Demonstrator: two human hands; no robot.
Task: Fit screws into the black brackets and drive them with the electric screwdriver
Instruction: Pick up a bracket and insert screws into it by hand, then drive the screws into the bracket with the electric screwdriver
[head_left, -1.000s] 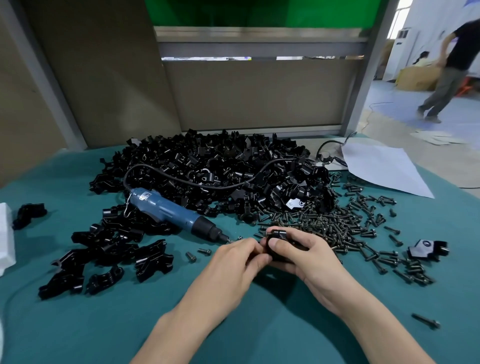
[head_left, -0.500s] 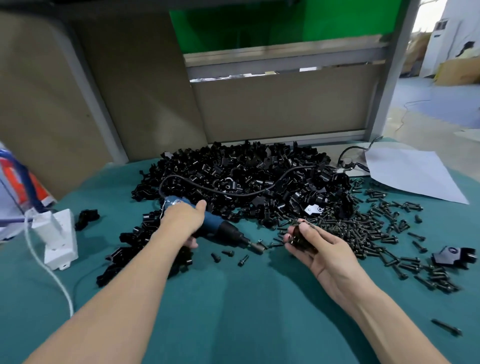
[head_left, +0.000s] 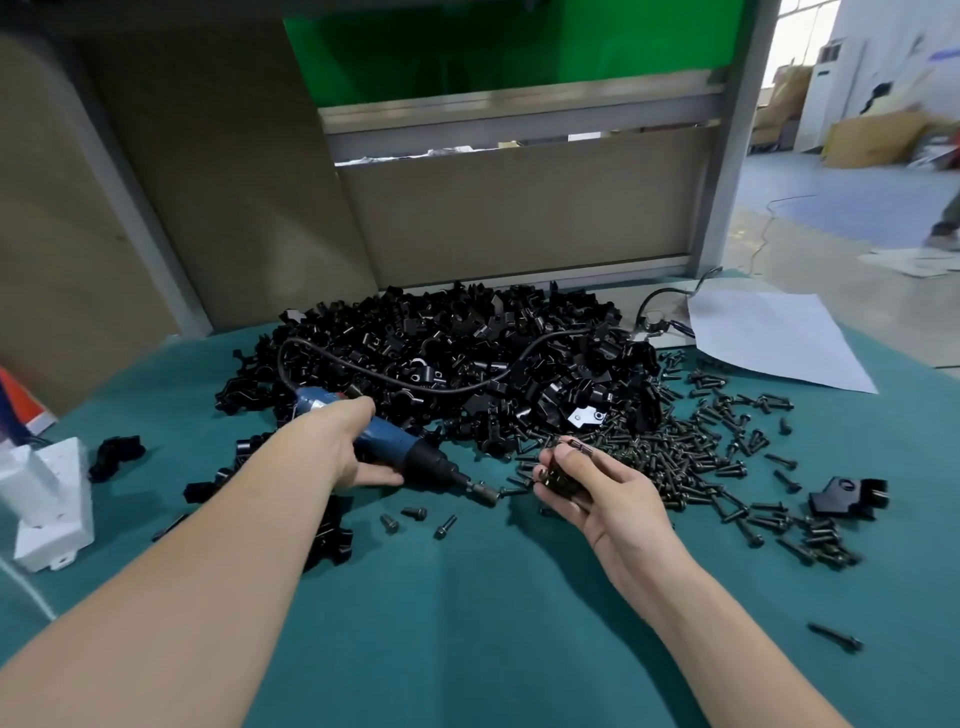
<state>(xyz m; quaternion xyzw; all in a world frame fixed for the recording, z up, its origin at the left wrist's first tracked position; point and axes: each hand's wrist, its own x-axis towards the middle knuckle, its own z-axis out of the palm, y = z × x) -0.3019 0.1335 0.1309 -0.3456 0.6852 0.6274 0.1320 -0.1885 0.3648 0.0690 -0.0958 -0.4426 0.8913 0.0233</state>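
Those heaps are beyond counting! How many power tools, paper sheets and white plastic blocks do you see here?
Electric screwdriver: 1
Paper sheet: 1
White plastic block: 1
Total: 3

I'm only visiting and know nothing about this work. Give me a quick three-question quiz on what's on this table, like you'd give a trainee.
1. True or false: the left hand grips the blue electric screwdriver.
2. What does the right hand hold? A) a black bracket B) a hammer C) a roll of tape
3. Fill the gap: the screwdriver's cord lies across the pile of black ____.

Key: 1 true; 2 A; 3 brackets.
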